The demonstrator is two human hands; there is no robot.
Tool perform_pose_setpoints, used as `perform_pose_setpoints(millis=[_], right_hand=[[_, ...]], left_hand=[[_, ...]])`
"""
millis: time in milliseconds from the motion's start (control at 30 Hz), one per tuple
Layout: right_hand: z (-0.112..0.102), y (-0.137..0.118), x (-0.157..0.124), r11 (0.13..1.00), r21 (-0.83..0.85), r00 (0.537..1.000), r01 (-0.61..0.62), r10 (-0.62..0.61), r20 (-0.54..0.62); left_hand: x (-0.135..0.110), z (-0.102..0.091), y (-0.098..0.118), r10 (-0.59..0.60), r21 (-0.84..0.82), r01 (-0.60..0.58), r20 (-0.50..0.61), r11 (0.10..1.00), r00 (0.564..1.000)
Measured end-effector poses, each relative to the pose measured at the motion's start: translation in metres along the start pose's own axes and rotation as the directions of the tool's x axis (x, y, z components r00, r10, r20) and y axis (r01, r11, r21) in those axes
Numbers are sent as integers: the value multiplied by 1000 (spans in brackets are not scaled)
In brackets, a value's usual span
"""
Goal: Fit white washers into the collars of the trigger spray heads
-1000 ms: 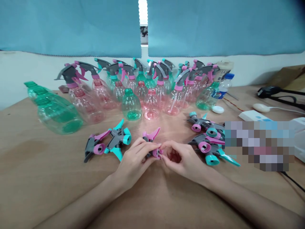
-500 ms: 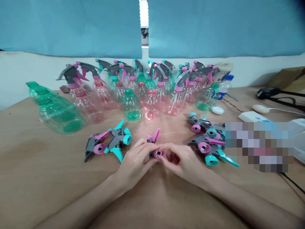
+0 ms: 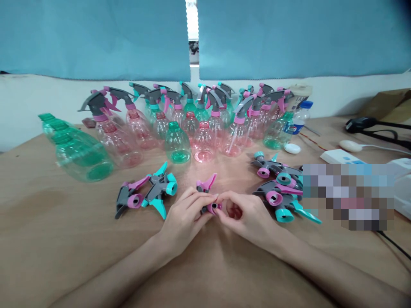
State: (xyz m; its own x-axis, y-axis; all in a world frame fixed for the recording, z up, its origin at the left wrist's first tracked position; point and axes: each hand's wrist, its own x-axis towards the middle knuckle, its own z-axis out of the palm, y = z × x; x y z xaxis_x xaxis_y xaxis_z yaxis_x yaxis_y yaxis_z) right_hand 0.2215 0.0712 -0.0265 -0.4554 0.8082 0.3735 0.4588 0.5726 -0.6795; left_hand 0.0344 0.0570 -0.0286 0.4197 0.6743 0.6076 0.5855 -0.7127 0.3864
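A grey and pink trigger spray head (image 3: 207, 185) is between my hands near the table's middle, its pink collar facing me. My left hand (image 3: 184, 216) is closed round its body, thumb below and fingers above. The thumb and forefinger of my right hand (image 3: 245, 214) pinch at the collar's right edge; any small part between those fingertips is too small to make out. To the left lie several loose spray heads (image 3: 157, 190), grey with pink or teal parts. More loose spray heads (image 3: 279, 192) are heaped to the right of my right hand.
Rows of pink and green spray bottles (image 3: 204, 145) stand behind, many with heads on. Open green bottles (image 3: 81, 158) are at the left. On the right are a blue-capped bottle (image 3: 302, 117), a white round object (image 3: 292, 148), a power strip (image 3: 342, 158) and black-framed glasses (image 3: 366, 124).
The view has shifted slightly. Both hands keep nearly the same grip on the spray head; the right fingertips stay at its collar.
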Motion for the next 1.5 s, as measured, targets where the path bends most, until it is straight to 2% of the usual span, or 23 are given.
perform_pose_setpoints(millis=[100, 233, 300, 433, 600, 733, 867, 967, 1067, 1167, 1200, 1233, 1300, 1367, 1500], right_hand=[[4, -1, -2, 998, 55, 999, -31, 33, -28], [7, -1, -4, 984, 101, 985, -149, 156, -70], [7, 1, -5, 975, 145, 982, -167, 177, -59], [8, 8, -7, 958, 263, 993, -112, 117, -3], [6, 12, -5, 941, 337, 996, -35, 61, -66], [6, 11, -5, 946, 324, 996, -16, 44, -81], [9, 11, -8, 957, 289, 999, -24, 35, -35], [11, 13, -9, 964, 264, 1000, -27, 28, -1], [11, 14, -9, 980, 195, 1000, -28, 25, 17], [11, 15, -9, 990, 139, 1000, -17, 15, 19], [11, 15, -9, 991, 133, 1000, -17, 14, 23], [11, 14, -9, 991, 131, 1000, -18, 14, 28], [11, 14, -8, 991, 131, 999, -24, 17, 50], [11, 13, -7, 991, 130, 997, -25, 16, 73], [10, 9, -6, 993, 113, 995, -20, 8, 101]], left_hand=[[1, 2, 1, 16, 3, -16, -39, 1000, 999], [1, 2, 4, 12, 3, -12, -55, 1000, 998], [1, 1, 5, 18, 0, -18, -57, 1000, 998], [0, 0, 9, 30, -5, -30, -62, 1000, 998], [5, -6, 12, 27, 27, -25, -76, 999, 997], [11, -26, 12, 35, 128, -16, -146, 992, 989], [5, -61, 3, 48, 300, 4, -167, 954, 985], [-8, -90, -11, -15, 402, 96, -200, 910, 980], [-22, -111, -28, -113, 417, 219, -264, 882, 958], [-31, -116, -40, -174, 412, 340, -389, 845, 905], [-32, -114, -43, -209, 411, 378, -400, 830, 893], [-34, -111, -44, -255, 412, 407, -377, 815, 891], [-37, -102, -43, -351, 435, 418, -230, 798, 908], [-39, -95, -38, -398, 451, 398, -100, 799, 912], [-42, -92, -28, -408, 471, 397, -85, 788, 909]])
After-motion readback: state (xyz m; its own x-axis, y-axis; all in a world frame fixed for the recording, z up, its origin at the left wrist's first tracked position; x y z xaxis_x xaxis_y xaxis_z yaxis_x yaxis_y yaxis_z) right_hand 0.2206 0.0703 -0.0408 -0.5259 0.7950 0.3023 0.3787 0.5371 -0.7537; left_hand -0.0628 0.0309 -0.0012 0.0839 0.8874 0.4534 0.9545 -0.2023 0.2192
